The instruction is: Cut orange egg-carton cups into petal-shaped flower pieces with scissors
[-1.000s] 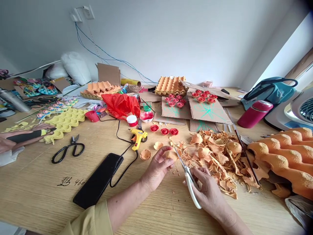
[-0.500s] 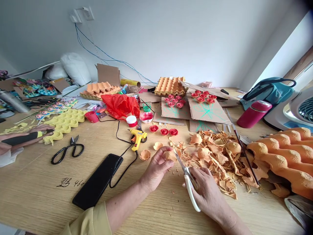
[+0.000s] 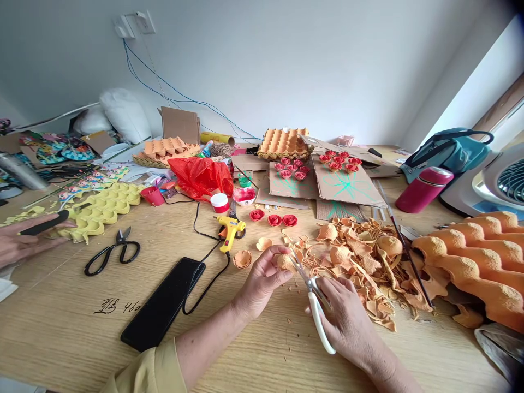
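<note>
Over woodgrain tabletop (image 3: 254, 365), rough domed pulp cup (image 3: 285, 263) in left hand (image 3: 265, 279), white-handled scissors (image 3: 318, 319) in right hand (image 3: 350, 317)

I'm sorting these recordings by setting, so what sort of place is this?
Probably a handicraft workspace, perhaps shared: a yellow glue gun lies on the wooden table, near red paper-pulp roses and a heap of orange egg-tray scraps.

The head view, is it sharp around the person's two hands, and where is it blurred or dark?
Head view: the left hand, right hand and white-handled scissors look fairly sharp; head view, left edge: a co-worker's hand looks softer, perhaps motion blur; head view, top: the wall dims leftward, and the right corner is black.
</note>
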Available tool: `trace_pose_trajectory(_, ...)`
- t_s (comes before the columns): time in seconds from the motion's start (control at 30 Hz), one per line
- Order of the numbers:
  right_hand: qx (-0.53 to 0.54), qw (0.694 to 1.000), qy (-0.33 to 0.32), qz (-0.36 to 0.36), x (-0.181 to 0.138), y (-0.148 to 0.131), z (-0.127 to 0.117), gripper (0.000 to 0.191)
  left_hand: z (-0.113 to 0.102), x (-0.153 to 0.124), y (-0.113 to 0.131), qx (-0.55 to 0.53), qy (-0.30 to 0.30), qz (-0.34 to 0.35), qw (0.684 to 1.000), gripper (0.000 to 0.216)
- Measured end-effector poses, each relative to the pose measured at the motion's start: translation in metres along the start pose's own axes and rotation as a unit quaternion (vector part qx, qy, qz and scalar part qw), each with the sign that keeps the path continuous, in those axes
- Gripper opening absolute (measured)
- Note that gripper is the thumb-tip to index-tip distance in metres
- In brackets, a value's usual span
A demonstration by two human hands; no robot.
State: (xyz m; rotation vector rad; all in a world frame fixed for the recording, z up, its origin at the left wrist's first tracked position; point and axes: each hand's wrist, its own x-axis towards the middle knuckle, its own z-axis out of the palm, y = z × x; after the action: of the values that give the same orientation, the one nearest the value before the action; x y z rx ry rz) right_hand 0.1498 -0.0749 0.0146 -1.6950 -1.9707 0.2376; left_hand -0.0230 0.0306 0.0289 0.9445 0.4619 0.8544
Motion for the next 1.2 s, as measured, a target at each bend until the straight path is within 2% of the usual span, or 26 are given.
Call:
trace_pose_trajectory(0.5, 0.033, 0.998, 0.021, -0.043, 0.0, 0.0, 0.001, 0.017, 0.003, -0.004, -0.009, -0.004, -0.033, -0.009, 0.999, 0.036)
trace_pose_trajectory(0.87, 0.049, 0.997, 0.014, -0.057, -0.001, -0.002, 0.001, 0.019, 0.007, -0.005, -0.009, 0.012, -0.009, 0.019, 1.0, 0.034)
trace_pose_trajectory(1.2, 0.048, 0.996, 0.024, -0.072, -0.002, -0.001, 0.001, 0.023, 0.007, -0.005, -0.011, -0.023, -0.023, 0.013, 0.999, 0.031)
